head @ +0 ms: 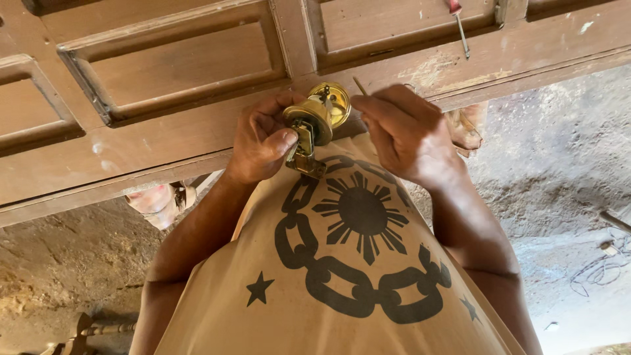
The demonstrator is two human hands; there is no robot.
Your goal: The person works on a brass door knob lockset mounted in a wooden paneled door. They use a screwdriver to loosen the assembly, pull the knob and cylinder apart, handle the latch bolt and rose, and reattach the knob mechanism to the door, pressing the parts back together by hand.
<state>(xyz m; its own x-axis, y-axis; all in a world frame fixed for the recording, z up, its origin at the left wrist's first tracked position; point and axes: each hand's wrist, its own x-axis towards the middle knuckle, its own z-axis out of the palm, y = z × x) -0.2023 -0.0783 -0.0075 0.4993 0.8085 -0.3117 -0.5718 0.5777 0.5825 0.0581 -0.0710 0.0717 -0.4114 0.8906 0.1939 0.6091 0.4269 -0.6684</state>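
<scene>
Brass door knob (pixel 320 117) with its latch piece sits at the near edge of the wooden door (pixel 177 85), gripped from the left by the left hand (pixel 263 139), thumb pressed against its collar. Just right of the knob, the right hand (pixel 407 135) pinches a thin stick-like tool (pixel 360 86), its tip near the door's edge; a screwdriver (pixel 459 23) lies farther back on the door.

A: L hand (pixel 261 139)?
B: Raised in front of chest, fingers curled in, thumb pressed across the front, knuckles twd camera. Forearm bare, elbow bent, angling up from lower left.
A: R hand (pixel 406 135)?
B: Same height, near the L, not touching. Fingers pinched together, back of hand up, wrist bent, forearm from lower right.
</scene>
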